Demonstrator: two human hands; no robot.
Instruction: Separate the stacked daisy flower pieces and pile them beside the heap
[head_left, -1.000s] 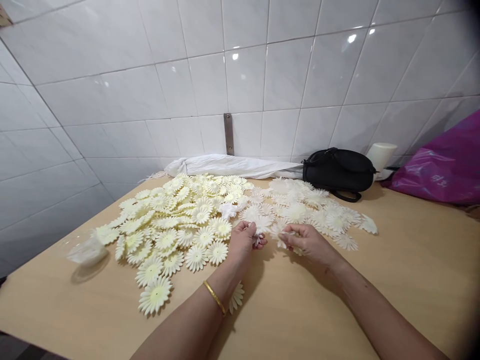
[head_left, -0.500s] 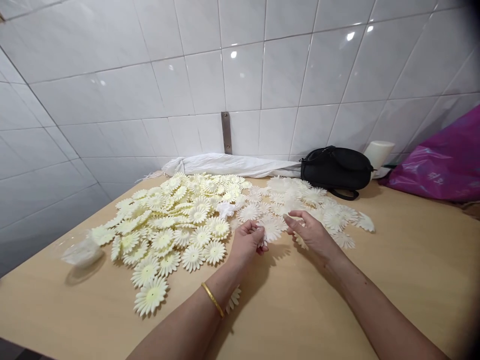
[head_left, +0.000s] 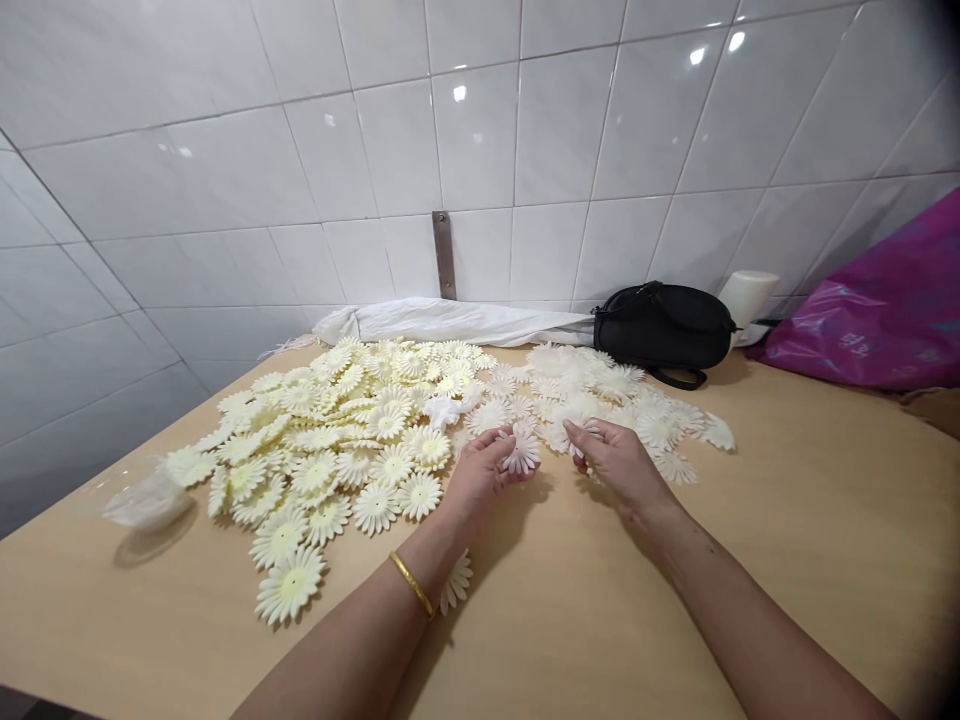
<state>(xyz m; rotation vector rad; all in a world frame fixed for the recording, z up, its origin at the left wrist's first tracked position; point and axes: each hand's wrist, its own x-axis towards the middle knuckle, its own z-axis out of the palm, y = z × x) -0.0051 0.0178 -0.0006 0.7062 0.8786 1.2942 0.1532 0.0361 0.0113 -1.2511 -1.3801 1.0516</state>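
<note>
My left hand (head_left: 487,468) pinches a small white artificial flower (head_left: 521,452), its petals facing up between thumb and fingers. Close by on the right, my right hand (head_left: 619,462) has its thumb and fingers closed on another white flower piece (head_left: 576,440), partly hidden by the fingers. Behind both hands spreads a pile of thin white flower pieces (head_left: 660,428). To the left lies a larger heap of pale yellow flower pieces (head_left: 315,470). One loose flower piece (head_left: 456,583) shows beside my left forearm, partly covered by it.
A clear plastic container (head_left: 150,500) stands at the left of the wooden table (head_left: 570,620). Along the tiled wall lie a white cloth (head_left: 457,322), a black zip case (head_left: 664,325), a white cylinder (head_left: 748,298) and a purple plastic bag (head_left: 870,320).
My right hand's fingers, apart before, have closed on a white flower piece. The flower in my left hand has turned to face up more. The view has shifted slightly.
</note>
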